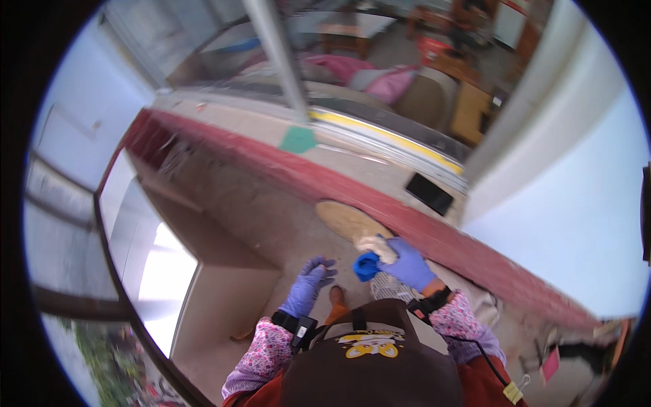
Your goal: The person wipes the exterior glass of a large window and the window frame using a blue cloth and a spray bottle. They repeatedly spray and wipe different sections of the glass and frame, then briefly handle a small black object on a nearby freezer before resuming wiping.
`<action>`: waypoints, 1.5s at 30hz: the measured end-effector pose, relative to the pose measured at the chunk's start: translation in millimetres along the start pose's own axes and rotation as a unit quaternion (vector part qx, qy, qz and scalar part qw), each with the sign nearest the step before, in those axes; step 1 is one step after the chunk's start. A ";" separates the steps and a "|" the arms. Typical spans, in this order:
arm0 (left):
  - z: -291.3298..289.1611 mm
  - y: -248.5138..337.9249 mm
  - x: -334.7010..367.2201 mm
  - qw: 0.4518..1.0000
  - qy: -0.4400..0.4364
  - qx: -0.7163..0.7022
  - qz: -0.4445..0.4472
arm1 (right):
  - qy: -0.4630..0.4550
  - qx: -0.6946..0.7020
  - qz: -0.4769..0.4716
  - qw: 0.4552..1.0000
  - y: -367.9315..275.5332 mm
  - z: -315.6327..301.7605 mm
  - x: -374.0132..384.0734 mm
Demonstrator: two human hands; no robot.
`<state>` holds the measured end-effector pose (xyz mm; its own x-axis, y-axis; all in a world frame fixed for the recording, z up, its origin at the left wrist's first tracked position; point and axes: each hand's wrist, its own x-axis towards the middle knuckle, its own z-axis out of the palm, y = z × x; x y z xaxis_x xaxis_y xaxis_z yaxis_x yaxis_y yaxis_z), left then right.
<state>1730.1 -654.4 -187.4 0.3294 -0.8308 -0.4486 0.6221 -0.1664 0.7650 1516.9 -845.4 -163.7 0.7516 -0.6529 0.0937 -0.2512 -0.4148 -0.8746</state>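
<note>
Both my hands wear purple gloves. My right hand (410, 264) is closed round a crumpled cream cloth (378, 248). A bright blue piece of cloth (366, 266) hangs below it, against the same hand; whether it is gripped too I cannot tell. In front of my body, to the left, my left hand (305, 288) is held in the air, its fingers loosely bent and apart, with nothing visible in them. Just beyond the right hand lies a round tan board or lid (349, 220), low by the red-edged ledge (291, 169).
On the window sill lie a black phone (429, 193) and a green scrap (298, 140). A large brown and white panel or cabinet (224, 292) stands at my left. A sliding window (285, 61) is ahead. Clutter, including a pink item (550, 366), sits at the lower right.
</note>
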 end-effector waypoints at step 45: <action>77.1 5.0 386.1 0.801 -0.187 0.558 0.111 | 0.241 0.113 0.401 0.877 26.5 14.3 -184.1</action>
<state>1805.6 -1017.0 -321.2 -0.0215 -0.9718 -0.2348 -0.5140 -0.1907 0.8363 1380.6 -727.1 -211.0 0.0301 -0.8914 -0.4523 -0.4126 0.4010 -0.8179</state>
